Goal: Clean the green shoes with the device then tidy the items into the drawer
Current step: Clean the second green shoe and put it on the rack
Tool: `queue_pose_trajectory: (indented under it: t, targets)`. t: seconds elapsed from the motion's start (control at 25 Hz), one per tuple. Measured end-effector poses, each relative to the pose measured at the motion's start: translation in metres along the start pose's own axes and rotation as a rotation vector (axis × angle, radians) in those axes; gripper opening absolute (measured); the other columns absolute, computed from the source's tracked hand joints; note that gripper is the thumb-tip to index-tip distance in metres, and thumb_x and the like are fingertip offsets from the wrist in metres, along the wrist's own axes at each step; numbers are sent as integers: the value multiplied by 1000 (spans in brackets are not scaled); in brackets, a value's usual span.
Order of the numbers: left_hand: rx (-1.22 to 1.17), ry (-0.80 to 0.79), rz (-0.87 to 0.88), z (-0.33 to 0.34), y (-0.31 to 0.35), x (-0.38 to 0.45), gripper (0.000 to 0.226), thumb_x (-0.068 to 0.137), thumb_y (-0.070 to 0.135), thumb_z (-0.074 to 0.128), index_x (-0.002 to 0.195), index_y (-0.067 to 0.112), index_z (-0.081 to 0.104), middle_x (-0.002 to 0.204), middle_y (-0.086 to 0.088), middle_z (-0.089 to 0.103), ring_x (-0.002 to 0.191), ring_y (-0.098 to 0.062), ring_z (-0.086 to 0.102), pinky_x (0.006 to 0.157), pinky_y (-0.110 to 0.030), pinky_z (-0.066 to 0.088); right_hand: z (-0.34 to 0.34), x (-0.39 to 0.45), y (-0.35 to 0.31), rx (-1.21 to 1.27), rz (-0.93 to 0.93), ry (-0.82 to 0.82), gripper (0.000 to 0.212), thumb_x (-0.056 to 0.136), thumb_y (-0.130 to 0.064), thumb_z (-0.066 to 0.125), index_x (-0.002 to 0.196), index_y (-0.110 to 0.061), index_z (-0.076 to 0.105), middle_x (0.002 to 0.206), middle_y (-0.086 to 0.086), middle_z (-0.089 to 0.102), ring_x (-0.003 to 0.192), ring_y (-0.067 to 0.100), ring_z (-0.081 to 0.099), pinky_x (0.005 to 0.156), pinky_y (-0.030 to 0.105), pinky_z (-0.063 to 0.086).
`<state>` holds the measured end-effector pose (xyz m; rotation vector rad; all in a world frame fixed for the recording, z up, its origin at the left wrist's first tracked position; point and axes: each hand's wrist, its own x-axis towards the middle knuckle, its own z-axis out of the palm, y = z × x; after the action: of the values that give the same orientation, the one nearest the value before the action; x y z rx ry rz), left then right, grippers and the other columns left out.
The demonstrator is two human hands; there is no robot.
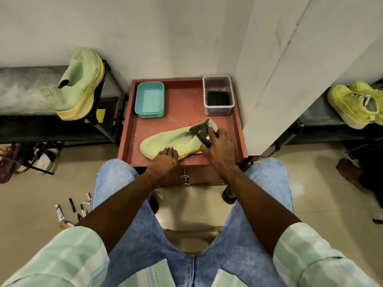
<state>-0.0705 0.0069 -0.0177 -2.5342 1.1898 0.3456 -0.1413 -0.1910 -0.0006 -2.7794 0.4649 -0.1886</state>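
Observation:
A pale green shoe [170, 139] lies on its side on the red-brown table top [186, 119], toe to the left. My left hand [165, 160] presses flat on its near edge, fingers closed on nothing. My right hand [217, 146] grips a small black device [202, 132] whose nozzle rests on the shoe's heel end. A second green shoe [79, 83] stands tilted on the black rack at the left. The drawer front with its metal knob [185, 177] sits shut under the table top, between my knees.
A teal tray [149, 100] and a clear box [218, 95] holding dark items stand at the table's back. Brighter yellow-green shoes [356, 104] rest on a shelf at right. Small tubes and pens [72, 210] litter the floor at left. Another person's foot [350, 172] is at right.

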Motion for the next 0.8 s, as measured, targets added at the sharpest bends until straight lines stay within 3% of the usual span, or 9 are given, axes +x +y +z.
queue_pose_trajectory:
  t: [0.08,0.12,0.28,0.4,0.48,0.6,0.72,0.8]
  targets:
    - [-21,-18,-2,-2,-2,-3,57,95,9,40,145,-7,20,152,-29,23,141,-38,28,113,-42,28,4,-6,-4,-81,-145,-72,69,87,-48,56,147,-19,38,128,16,50,116,33,48,98,44,43]
    - [-34,-19,-8,-3,-4,-4,57,94,8,42,145,-6,22,153,-28,24,141,-37,28,112,-41,30,2,-7,1,-66,-128,-57,68,85,-47,58,145,-18,42,124,16,52,113,33,50,97,45,45]
    - [-102,-2,-69,-8,1,-2,49,89,13,51,134,-1,39,138,-23,45,124,-33,46,93,-38,46,-13,-10,17,230,209,277,63,79,-44,62,137,-19,53,107,13,54,97,27,53,83,36,48]
    - [-228,135,-120,-17,16,4,36,88,27,53,117,5,53,116,-14,59,103,-28,55,78,-36,48,-29,3,11,666,475,328,59,84,-40,64,140,-26,51,112,7,54,99,19,56,86,29,48]
    - [-324,262,-53,-24,33,13,39,89,29,55,121,6,51,123,-13,57,111,-29,54,86,-37,46,-33,14,12,795,465,314,56,86,-37,65,139,-27,52,113,6,54,99,17,58,88,26,49]
    - [-392,213,-7,-38,59,32,53,90,27,55,136,4,41,138,-16,50,125,-31,48,98,-37,42,-27,18,14,738,310,196,48,87,-37,65,133,-24,58,108,5,59,95,17,60,76,15,48]
    - [-367,138,-92,-45,65,42,37,91,22,51,123,7,47,117,-16,62,102,-35,61,79,-38,47,-25,21,29,483,427,73,42,87,-35,66,124,-14,66,99,14,69,87,24,63,66,23,41]
    - [-315,123,-97,-46,64,43,28,93,16,47,119,6,49,111,-17,65,96,-37,63,76,-39,47,-26,24,31,544,523,105,43,85,-39,65,121,-16,68,101,11,70,90,25,65,68,25,42]
